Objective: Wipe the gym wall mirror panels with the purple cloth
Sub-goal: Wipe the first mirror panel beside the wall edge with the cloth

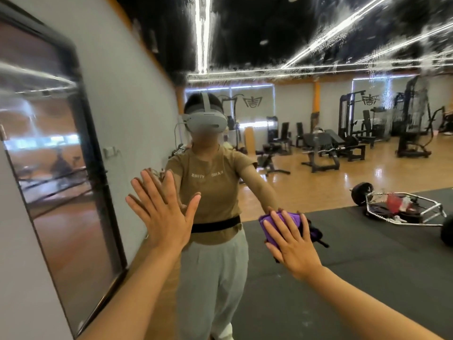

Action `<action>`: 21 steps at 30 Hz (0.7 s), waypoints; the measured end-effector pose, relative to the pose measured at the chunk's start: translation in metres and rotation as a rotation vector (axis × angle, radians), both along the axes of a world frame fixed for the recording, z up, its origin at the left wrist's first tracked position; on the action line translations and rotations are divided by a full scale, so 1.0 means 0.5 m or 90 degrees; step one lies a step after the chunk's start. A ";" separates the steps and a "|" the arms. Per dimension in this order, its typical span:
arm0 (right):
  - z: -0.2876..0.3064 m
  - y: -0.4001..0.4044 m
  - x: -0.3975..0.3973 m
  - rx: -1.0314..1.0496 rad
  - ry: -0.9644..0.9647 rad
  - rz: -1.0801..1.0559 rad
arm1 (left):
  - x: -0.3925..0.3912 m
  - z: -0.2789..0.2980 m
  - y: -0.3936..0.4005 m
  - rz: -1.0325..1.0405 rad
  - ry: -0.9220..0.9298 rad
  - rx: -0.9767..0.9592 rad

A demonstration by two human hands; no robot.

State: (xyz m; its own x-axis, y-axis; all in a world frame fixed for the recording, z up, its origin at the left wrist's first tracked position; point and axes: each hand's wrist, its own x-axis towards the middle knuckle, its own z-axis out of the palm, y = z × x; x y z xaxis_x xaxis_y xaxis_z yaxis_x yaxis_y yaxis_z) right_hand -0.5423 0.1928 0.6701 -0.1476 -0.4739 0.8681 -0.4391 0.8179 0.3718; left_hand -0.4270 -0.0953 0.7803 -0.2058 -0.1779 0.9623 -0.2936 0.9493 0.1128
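The big shiny wall mirror panel (318, 119) fills most of the view, and the person stands right in front of it. The right hand (291, 244), down at about four o'clock, lies flat with its fingers spread out, pressing the soft folded purple cloth (289, 222) against the glass. The cloth peeks out above and beside the fingers. The left hand (164, 214), at about eight o'clock, is also flat with the fingers apart, resting on the glass and holding nothing. The top of the mirror, near twelve o'clock, looks streaky and smeared. To the left, at nine o'clock, a black-framed glass door (56, 168) sits in the grey wall. I think the bare left palm could leave fresh marks on the glass. The cloth is only pressed, not gripped, so it could slip out and drop if the hand pushes too lightly.
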 end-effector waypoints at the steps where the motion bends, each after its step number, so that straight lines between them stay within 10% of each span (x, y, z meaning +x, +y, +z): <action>1: 0.018 -0.001 -0.001 -0.011 -0.002 0.005 | -0.001 -0.002 -0.001 0.004 -0.003 -0.005; 13: 0.448 -0.062 0.025 -0.423 -0.215 0.066 | -0.011 -0.012 0.028 -0.058 -0.016 -0.047; 21: 0.278 -0.065 0.025 -0.461 -0.170 0.055 | -0.017 -0.016 0.025 -0.075 -0.017 -0.040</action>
State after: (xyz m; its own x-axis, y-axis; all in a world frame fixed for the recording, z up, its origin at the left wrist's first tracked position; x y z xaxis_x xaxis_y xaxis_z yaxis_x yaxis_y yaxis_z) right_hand -0.5295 0.1605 0.8089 -0.3832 0.1783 0.9063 -0.5118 0.7758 -0.3690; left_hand -0.4354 -0.0825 0.7723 -0.2480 -0.0910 0.9645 -0.1819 0.9822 0.0459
